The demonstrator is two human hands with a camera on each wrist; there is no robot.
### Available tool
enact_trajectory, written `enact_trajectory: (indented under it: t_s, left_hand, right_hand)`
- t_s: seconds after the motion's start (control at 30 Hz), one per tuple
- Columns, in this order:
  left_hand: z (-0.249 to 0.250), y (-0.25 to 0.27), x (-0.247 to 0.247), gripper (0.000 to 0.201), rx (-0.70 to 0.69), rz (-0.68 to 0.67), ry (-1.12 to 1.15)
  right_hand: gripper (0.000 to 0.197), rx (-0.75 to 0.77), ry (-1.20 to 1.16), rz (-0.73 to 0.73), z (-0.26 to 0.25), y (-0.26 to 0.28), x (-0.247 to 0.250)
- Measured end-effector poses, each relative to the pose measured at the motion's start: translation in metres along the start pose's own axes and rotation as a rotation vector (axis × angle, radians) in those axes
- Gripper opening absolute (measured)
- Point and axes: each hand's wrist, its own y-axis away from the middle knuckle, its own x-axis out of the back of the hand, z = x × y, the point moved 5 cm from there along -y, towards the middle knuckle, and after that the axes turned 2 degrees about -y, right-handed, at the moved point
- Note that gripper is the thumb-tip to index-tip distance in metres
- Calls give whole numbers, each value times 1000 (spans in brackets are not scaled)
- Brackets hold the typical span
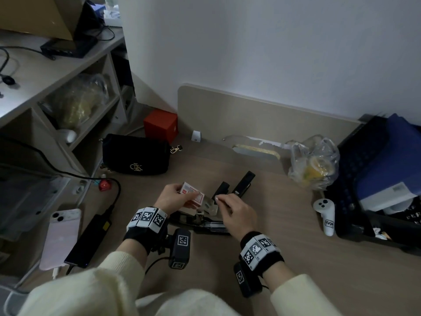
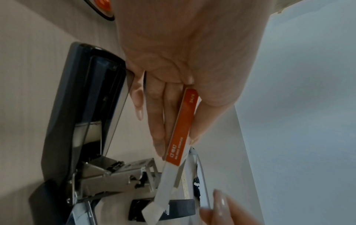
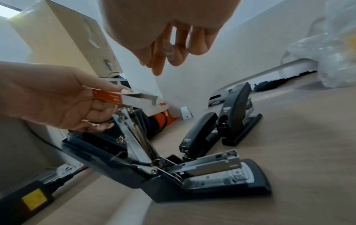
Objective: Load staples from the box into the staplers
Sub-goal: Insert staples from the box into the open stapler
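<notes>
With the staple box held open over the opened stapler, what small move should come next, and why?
Probably the right hand should pinch a strip from the staple box. The left hand holds the box with its flap open, the right hand holds nothing, and the open stapler shows its bare channel.

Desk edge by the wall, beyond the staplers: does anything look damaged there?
Yes. The desk's rear edge, at the cutout before the backboard, looks chipped, with pale ragged material showing. The two closed staplers in front look intact.
</notes>
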Motion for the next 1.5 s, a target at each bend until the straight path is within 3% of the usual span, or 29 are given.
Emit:
enact_trajectory:
  t_s: [0.17, 0.57, 0.77, 0.97, 1.17, 1.33, 1.5]
  left_hand:
    - [6, 2, -2, 32, -7, -36, 48]
    - [10, 9, -5, 31, -10, -67, -12]
    - [11, 12, -5, 31, -1, -62, -25]
    - [12, 14, -3, 34, 18, -74, 58]
    - [13, 16, -1, 36, 24, -90, 136]
    - [14, 16, 2, 36, 22, -115, 185]
    - [14, 17, 2, 32, 15, -120, 185]
  right_hand:
    - [25, -32, 46, -194, -5, -2, -13]
    - [16, -209, -31, -282, -4, -5, -18]
    - [13, -212, -57, -266, -3, -4, -21]
    - [11, -147, -104, -144, -2, -3, -14]
    - [10, -285, -367, -26, 8, -5, -12]
    - [18, -393, -557, -59, 12, -4, -15]
    - [11, -430, -668, -44, 14, -4, -15]
